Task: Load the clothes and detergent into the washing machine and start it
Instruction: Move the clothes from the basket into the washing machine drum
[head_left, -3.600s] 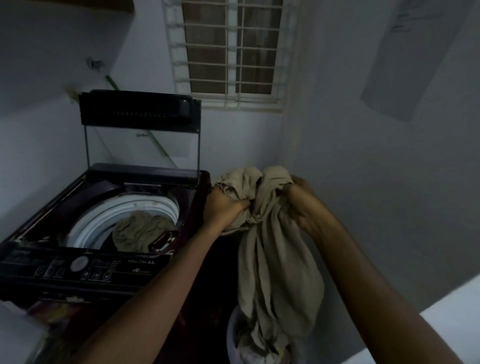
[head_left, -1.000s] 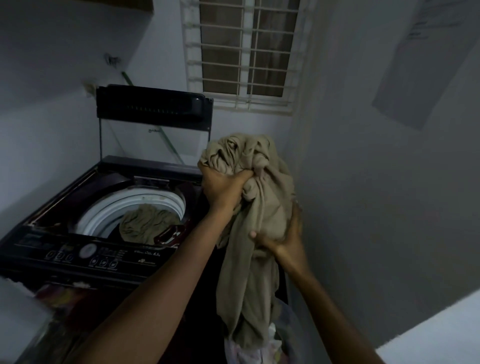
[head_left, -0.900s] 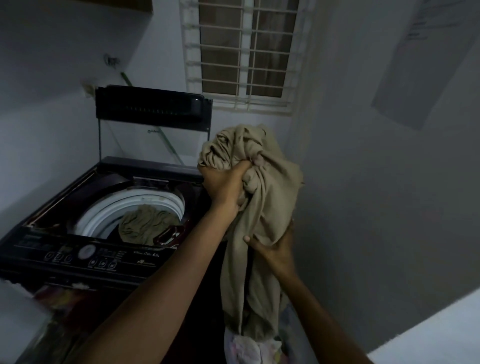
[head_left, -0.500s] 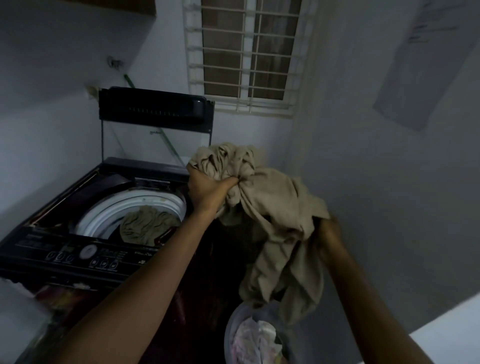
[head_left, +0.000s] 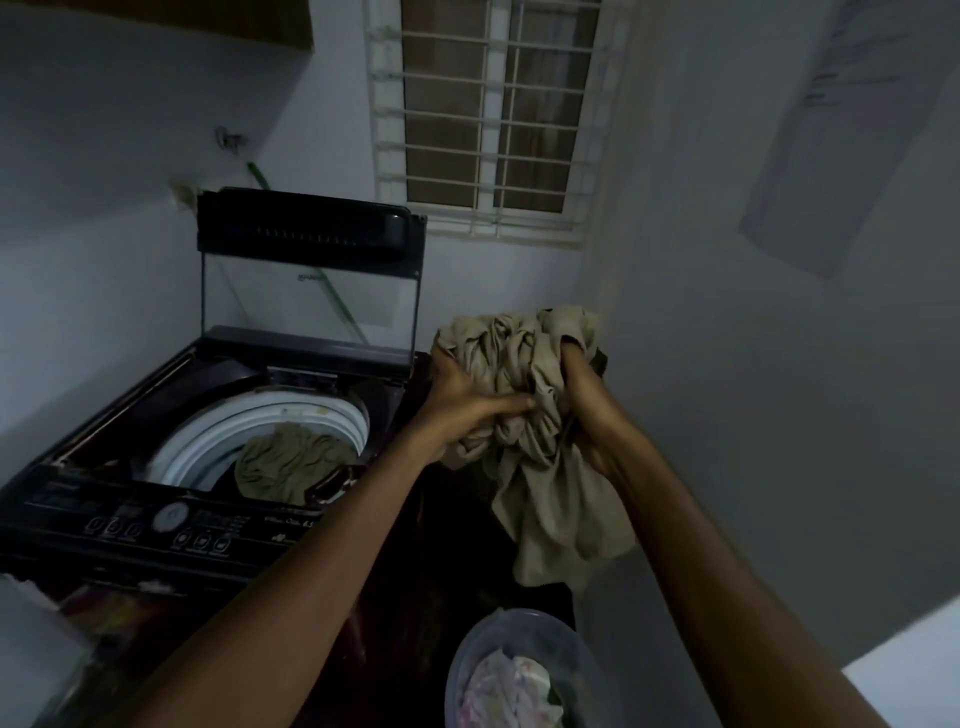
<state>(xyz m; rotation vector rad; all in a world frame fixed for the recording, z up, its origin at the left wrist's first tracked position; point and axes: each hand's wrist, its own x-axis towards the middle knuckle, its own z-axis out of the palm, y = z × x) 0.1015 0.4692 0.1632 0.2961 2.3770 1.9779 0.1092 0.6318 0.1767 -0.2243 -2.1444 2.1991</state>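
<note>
Head view, dim room.

- Both hands hold one bundled beige garment (head_left: 522, 345) up in the air. The left hand (head_left: 460, 400) has its fingers curled into the near side of the wad. The right hand (head_left: 587, 397) is clenched on the far side. A loose tail of cloth hangs down below the hands.
- The bundle is off the machine's right edge, above a tub-like basket (head_left: 511, 616) on the floor holding pale patterned laundry.
- The washing machine (head_left: 78, 499) stands to the left. Its lid (head_left: 306, 228) is propped upright. The white-rimmed drum opening (head_left: 218, 436) is exposed, with an olive garment (head_left: 291, 462) already inside.
- Key relation: the drum lies left of the hands and lower. The left hand is the nearer one, the right trails on the outside.
- The bundle's long axis runs roughly vertical because of the hanging tail.
- Judgement: the next move is a sweep leftward over the rim, then release. The tail may drag on the machine's right edge unless gathered or lifted clear.
- No detergent is identifiable in this light.
</note>
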